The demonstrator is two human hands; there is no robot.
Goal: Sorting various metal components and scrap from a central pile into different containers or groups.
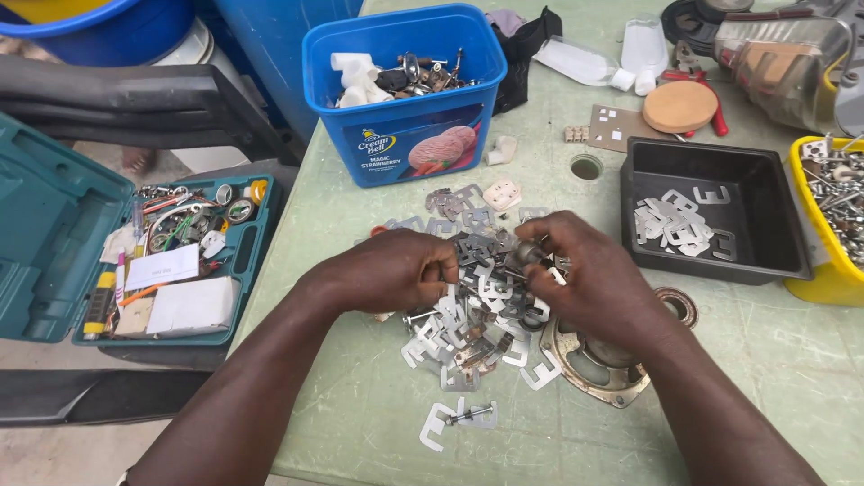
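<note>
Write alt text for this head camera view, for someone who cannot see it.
Two bare hands, left hand and right hand, pick through a pile of E-shaped metal plates on a pale green table. A black tray at right holds more plates; a blue tub of hardware stands behind.

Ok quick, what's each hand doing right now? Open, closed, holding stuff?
Left hand: fingers curled, pinching into the pile of flat metal pieces.
Right hand: closed on a small dark metal part.

Two hands (pixel 396 270), one blue tub (pixel 405 90), one black tray (pixel 720 261), one yellow bin (pixel 823 279), one teal case (pixel 54 225).
</note>
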